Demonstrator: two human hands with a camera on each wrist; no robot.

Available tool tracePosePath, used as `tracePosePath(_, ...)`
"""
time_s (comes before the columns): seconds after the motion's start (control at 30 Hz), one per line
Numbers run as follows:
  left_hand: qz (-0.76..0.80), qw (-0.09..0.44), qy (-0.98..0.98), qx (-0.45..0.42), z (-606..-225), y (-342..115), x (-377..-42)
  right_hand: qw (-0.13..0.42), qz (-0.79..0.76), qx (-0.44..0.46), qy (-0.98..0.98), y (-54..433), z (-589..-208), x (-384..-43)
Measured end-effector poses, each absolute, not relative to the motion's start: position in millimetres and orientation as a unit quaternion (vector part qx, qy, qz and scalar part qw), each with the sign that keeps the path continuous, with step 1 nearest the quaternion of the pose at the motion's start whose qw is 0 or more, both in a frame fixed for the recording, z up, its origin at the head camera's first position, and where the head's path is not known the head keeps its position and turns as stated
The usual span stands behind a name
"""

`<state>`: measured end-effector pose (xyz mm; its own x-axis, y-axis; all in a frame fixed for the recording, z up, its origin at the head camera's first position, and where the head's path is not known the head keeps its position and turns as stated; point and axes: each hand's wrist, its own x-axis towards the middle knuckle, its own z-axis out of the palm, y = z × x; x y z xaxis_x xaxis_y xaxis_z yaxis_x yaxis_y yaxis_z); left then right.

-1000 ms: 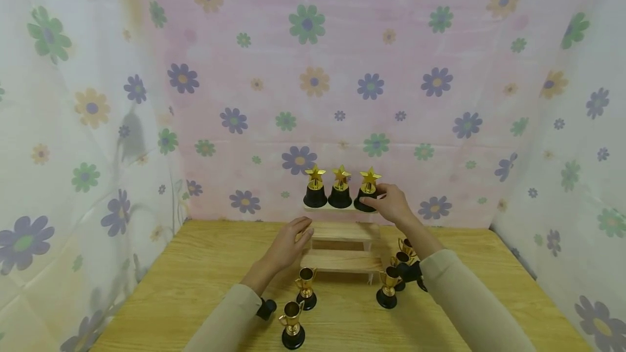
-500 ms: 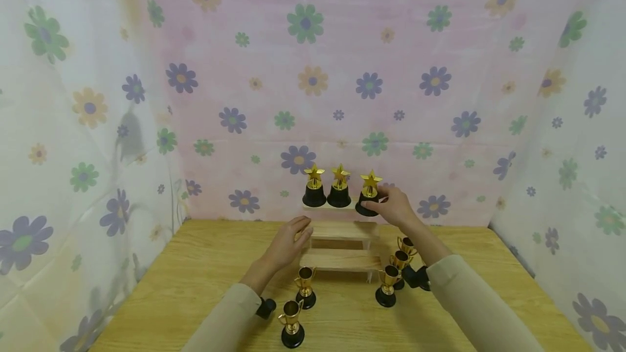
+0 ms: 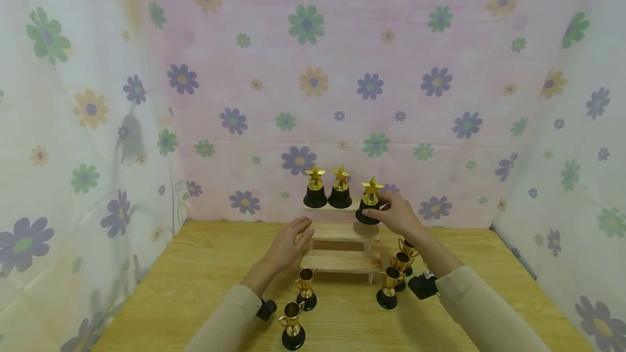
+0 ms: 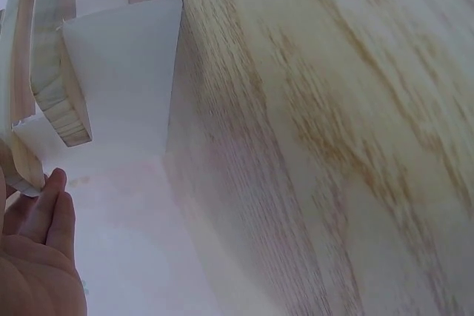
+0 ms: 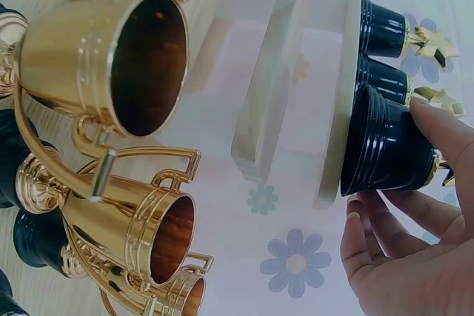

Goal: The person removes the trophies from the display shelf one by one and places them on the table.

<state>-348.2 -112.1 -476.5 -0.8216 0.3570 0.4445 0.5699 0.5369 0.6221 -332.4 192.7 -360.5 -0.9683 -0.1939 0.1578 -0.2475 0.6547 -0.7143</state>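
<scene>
My right hand pinches the black base of a gold star trophy, upright, in front of the right end of the top shelf. In the right wrist view, thumb and fingers lie around that star trophy's base. Two matching star trophies, a left one and a middle one, stand side by side on the top shelf. My left hand rests its fingertips at the left end of the middle wooden step. The left wrist view shows those extended fingers against the step's edge.
Below is a lower wooden step. Several gold cup trophies stand right of the steps, the front one nearest. Two more, a rear cup and a front cup, stand at front left on the wooden table.
My right hand has brought the right star trophy forward and down, away from the other two on the top shelf. My left hand has stayed where it was.
</scene>
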Motion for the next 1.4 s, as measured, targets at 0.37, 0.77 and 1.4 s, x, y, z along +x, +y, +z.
tracePosePath(0.37,-0.402,0.13,-0.866,-0.267,-476,-113,-345,0.027,0.394,0.126,-0.91,188,-361,-316)
tracePosePath(0.77,-0.406,0.125,-0.865,-0.269,-475,-115,-343,0.02,0.413,0.138,-0.9,181,-360,-295)
tracePosePath(1.4,-0.409,0.129,-0.86,-0.277,-476,-116,-342,0.017,0.417,0.158,-0.895,171,-370,-273)
